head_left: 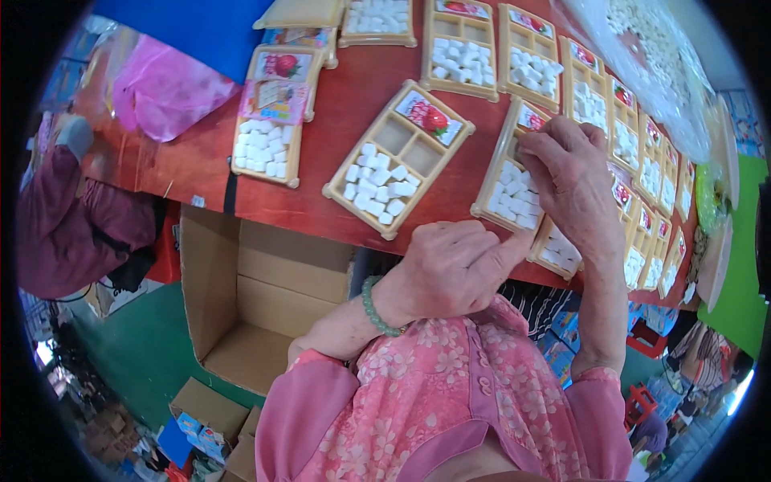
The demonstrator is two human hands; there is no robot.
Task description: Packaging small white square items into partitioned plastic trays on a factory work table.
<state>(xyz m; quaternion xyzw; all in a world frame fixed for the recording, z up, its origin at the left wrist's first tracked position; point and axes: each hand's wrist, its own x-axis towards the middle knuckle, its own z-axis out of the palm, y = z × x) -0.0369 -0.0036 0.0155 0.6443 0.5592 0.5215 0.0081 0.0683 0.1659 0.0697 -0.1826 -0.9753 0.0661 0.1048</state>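
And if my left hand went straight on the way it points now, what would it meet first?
Your left hand would likely meet the near right corner of the beige rectangular plastic tray of white pieces beneath your right hand; depth is unclear, so they may already touch.

The red tabletop (pixel 345 100) carries beige trays (pixel 392 136), many holding small white blocks (pixel 376 185). One lies slanted near the front edge; others crowd together on the right. A pink bag (pixel 165 88) lies toward the left, a clear plastic bag (pixel 654 68) at the far right.
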